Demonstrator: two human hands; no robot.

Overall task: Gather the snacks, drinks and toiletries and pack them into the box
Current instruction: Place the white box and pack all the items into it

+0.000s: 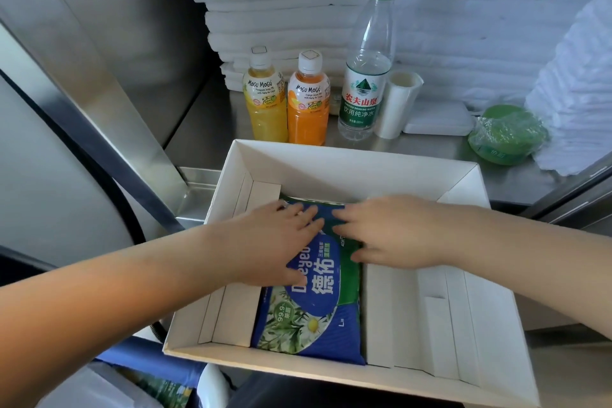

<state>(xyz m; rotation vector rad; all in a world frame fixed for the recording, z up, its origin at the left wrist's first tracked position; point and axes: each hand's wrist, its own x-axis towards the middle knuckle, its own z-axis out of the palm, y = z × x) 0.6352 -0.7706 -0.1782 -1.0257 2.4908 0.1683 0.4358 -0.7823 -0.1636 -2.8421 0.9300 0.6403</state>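
While hands (275, 235) (394, 232) press wipes pack (308, 318), inside box (331, 159)

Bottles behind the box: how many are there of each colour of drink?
Yellow juice bottle: 1
Orange juice bottle: 1
Clear water bottle: 1
Total: 3

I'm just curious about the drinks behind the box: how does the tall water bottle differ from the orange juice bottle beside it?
The water bottle is taller than the orange juice bottle. The water bottle is clear with a green cap; the juice bottle holds orange drink under a white cap. Both stand upright on the counter behind the box, not yet packed.
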